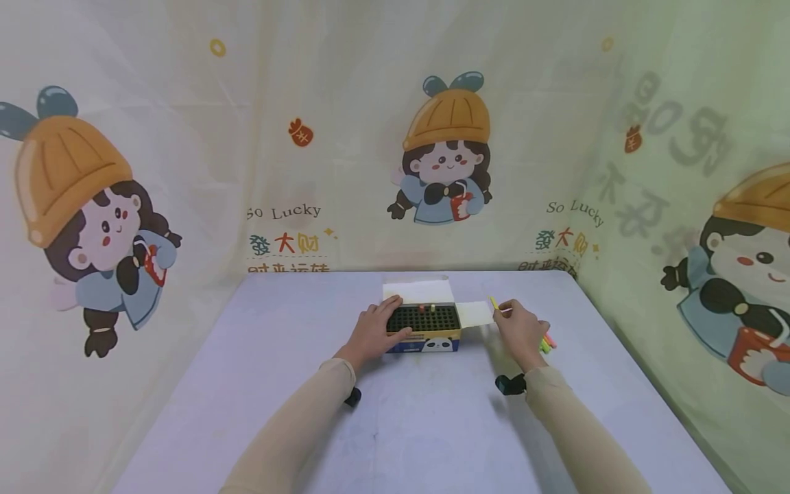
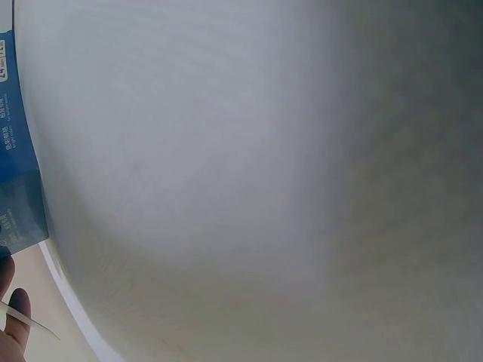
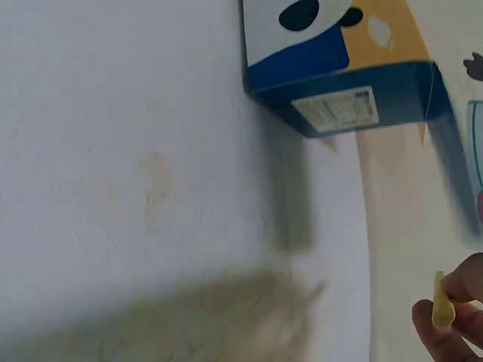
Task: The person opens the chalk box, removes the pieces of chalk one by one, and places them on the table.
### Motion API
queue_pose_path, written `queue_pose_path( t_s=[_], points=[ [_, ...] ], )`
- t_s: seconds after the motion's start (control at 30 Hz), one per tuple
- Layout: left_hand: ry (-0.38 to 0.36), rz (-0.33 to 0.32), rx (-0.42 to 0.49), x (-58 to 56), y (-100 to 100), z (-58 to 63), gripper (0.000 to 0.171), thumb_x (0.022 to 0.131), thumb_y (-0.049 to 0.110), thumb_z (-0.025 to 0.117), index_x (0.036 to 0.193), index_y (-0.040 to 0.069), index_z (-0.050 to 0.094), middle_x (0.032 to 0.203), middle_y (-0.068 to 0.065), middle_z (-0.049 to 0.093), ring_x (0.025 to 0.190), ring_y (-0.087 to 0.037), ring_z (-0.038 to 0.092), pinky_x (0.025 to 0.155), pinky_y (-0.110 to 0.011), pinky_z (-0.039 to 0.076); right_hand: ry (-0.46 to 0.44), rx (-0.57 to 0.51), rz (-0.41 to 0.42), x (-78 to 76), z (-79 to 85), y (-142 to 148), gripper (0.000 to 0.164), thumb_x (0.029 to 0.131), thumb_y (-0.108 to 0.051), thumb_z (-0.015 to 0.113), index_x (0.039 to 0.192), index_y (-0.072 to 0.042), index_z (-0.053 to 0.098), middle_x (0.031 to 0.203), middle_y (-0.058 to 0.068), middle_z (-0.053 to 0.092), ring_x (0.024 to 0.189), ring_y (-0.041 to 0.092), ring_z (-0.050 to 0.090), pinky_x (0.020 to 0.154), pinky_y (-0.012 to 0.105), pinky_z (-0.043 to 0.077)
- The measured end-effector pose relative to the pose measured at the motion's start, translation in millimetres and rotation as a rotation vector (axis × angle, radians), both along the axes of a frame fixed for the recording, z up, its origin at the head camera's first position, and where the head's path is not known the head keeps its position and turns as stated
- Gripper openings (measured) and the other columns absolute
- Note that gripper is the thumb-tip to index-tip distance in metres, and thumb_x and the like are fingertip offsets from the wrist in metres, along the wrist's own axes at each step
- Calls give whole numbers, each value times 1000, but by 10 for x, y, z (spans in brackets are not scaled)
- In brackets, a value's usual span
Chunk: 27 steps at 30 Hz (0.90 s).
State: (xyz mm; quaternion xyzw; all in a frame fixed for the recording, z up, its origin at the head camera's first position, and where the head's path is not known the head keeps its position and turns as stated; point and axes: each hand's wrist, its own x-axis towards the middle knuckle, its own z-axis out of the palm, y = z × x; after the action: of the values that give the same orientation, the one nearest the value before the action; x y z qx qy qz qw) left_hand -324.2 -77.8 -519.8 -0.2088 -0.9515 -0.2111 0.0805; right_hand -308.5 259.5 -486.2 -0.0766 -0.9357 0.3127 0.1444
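Note:
On the table stands an open cardboard box (image 1: 439, 345) with a panda on its front, blue at the base, and a black grid of holes (image 1: 426, 321) inside. My left hand (image 1: 372, 331) holds the box's left end, thumb at the front edge and fingers toward the back. A reddish chalk (image 1: 422, 308) and a pale chalk (image 1: 433, 308) stick up from holes in the back part of the grid. Right of the box, my right hand (image 1: 520, 329) pinches a yellow chalk (image 3: 443, 308) between thumb and fingers, above the table and apart from the grid.
The box's lid (image 1: 417, 291) stands raised at the back, and a white side flap (image 1: 474, 313) sticks out right, close to my right fingers. Several green and pink chalks (image 1: 546, 344) lie on the table (image 1: 395, 425), partly behind my right hand. A printed cloth (image 1: 358, 171) hangs behind.

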Motion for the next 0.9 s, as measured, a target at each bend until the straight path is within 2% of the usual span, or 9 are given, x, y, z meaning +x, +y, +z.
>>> queue_pose_path(
  t_s=[0.17,0.3,0.43,0.53,0.73,0.9],
  points=[
    [-10,5,1,0,2,-4,87,96,74,49,165,24,30,170,5,29,138,-35,48,109,-59,39,-54,17,-16,20,-70,147,35,96,-29,55,116,-4,68,109,17,77,104,41,67,95,70,26],
    [-2,5,8,-6,0,-9,87,96,74,50,165,24,30,170,5,30,136,-35,49,108,-59,39,-124,88,-10,61,-133,253,36,93,-28,57,116,-2,68,107,20,76,99,43,67,94,72,26],
    [8,12,10,-17,-4,-18,87,96,75,49,164,25,31,169,5,31,136,-34,49,107,-58,40,-177,130,4,91,-205,347,39,90,-25,58,116,3,65,112,24,73,99,46,66,98,73,23],
    [8,16,13,-19,-7,-19,87,95,75,50,164,25,32,169,5,32,136,-34,49,107,-57,40,-189,140,1,104,-264,400,42,87,-24,59,116,4,62,114,26,72,99,47,66,98,73,21],
    [1,16,12,-23,-2,-16,87,95,74,51,164,25,31,169,5,31,137,-35,49,108,-57,40,-170,170,-8,141,-331,469,43,87,-24,59,118,7,56,104,30,70,87,47,66,93,70,22],
    [-12,20,2,-2,15,2,87,96,74,51,165,24,31,170,5,30,137,-34,49,109,-57,39,-169,165,-28,161,-355,514,41,85,-23,58,114,5,54,98,28,69,83,43,64,88,65,25]
  ],
)
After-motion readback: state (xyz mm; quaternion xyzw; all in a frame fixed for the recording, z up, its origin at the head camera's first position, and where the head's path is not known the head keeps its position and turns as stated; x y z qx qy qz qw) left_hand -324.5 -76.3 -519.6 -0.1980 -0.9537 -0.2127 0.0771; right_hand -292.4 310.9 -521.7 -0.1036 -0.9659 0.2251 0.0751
